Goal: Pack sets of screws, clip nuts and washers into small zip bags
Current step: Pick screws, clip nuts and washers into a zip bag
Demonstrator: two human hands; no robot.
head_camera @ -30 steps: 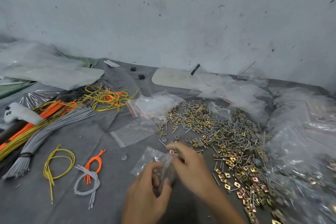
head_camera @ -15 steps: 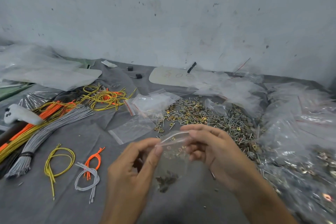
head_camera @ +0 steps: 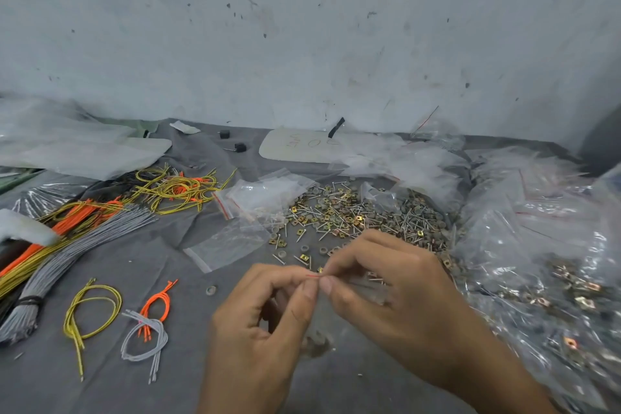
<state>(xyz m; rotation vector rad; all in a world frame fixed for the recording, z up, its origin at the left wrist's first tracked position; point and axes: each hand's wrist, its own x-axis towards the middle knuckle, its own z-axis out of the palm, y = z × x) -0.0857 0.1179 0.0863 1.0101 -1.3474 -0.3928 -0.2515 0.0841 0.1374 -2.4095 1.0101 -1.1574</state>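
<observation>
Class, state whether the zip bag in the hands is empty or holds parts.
Holds parts: a dark clump lies low inside the zip bag.

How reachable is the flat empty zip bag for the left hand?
Probably not yet: left hand and right hand both pinch the filled bag. Otherwise only bare cloth lies before the empty bag.

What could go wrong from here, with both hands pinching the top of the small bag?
1. The left hand and right hand pinch the small zip bag at one spot on its red strip; if the rest stays unsealed, the parts inside could spill.
2. A loose washer lies on the cloth beside the left hand; it may belong to this set, and the count inside cannot be read.
</observation>
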